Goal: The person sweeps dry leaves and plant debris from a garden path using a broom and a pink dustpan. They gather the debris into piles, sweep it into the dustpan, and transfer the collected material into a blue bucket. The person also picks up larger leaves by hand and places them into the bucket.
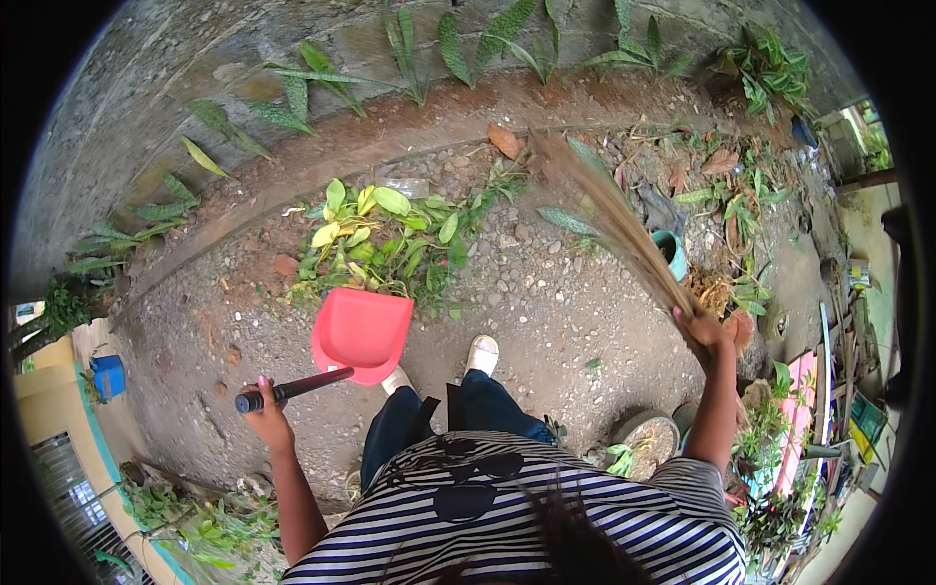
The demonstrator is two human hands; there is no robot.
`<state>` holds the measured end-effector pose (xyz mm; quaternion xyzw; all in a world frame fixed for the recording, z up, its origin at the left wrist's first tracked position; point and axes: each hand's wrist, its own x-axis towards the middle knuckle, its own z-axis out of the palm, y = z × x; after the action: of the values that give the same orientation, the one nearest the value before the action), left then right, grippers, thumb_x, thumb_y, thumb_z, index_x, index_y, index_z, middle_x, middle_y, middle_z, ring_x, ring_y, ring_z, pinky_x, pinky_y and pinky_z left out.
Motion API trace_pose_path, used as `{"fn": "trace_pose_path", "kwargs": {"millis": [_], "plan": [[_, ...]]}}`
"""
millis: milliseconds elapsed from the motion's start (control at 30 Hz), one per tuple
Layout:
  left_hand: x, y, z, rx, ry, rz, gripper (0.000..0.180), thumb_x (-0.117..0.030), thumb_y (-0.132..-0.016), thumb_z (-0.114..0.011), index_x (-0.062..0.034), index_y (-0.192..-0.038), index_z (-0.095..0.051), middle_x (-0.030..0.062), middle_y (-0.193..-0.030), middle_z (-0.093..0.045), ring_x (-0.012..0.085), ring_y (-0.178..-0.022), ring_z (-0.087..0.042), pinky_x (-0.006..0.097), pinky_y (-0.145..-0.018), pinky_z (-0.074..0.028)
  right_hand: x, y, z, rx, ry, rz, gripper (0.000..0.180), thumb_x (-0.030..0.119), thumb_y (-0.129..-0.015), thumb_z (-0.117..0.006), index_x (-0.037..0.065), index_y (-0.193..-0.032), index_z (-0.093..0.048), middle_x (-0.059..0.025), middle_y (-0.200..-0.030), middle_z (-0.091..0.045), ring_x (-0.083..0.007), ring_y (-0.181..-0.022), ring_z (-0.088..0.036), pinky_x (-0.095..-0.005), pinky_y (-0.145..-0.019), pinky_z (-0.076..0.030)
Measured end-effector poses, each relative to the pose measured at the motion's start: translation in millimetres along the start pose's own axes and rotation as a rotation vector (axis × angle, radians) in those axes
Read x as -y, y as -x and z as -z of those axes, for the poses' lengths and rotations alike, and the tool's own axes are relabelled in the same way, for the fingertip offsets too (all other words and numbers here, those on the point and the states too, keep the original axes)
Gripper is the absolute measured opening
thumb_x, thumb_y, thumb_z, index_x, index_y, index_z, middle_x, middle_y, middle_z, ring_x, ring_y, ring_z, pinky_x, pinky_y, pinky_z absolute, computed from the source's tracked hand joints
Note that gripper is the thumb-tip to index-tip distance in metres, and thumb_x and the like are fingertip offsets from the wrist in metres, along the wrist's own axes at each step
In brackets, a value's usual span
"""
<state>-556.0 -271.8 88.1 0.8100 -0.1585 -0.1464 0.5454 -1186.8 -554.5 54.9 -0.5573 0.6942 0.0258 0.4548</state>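
Observation:
My left hand [267, 417] is closed around the black handle of a red dustpan [363, 330]. The pan lies in front of my left foot, its far lip against a heap of green and yellowing leaves [375, 244]. My right hand [704, 330] grips a stick broom [624, 229] near its bundled end. The long thin bristles slant away to the far left, and their tips reach the soil edge by a brown dry leaf [504, 141]. A few long green leaves [568, 221] lie beside the bristles.
A concrete wall [127, 127] with a planted strip of upright green leaves curves along the far side. On the right are a teal pot [670, 253], a round planter [647, 441] and cluttered boards. A blue container [108, 375] stands at far left. Gravelly ground [526, 283] lies between.

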Motion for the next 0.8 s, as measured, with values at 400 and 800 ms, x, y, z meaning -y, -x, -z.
{"fn": "trace_pose_path", "kwargs": {"millis": [400,800], "plan": [[-25.1,28.2,-13.5,0.027,0.081,0.047,0.019,-0.019,-0.084,-0.057,-0.0078,-0.085,-0.041,0.0088,-0.086,-0.053,0.0157,-0.082,-0.055,0.031,-0.065,-0.05,151.6,-93.1,-177.9,0.238,0.564,0.137,0.059,0.045,-0.081,-0.047,0.023,-0.133,-0.028,-0.0176,-0.117,-0.05,-0.0347,-0.109,-0.047,-0.0404,-0.093,-0.037],[7.2,17.2,-16.1,0.196,0.08,0.003,0.019,-0.018,-0.085,-0.055,-0.0067,-0.083,-0.039,0.0083,-0.086,-0.052,0.0181,-0.088,-0.055,0.033,-0.076,-0.046,-73.2,-99.1,-36.9,-0.186,-0.019,0.224,0.055,0.026,-0.08,-0.059,0.009,-0.127,-0.038,-0.0119,-0.096,-0.059,-0.02,-0.077,-0.053,-0.033,-0.065,-0.045]]}}
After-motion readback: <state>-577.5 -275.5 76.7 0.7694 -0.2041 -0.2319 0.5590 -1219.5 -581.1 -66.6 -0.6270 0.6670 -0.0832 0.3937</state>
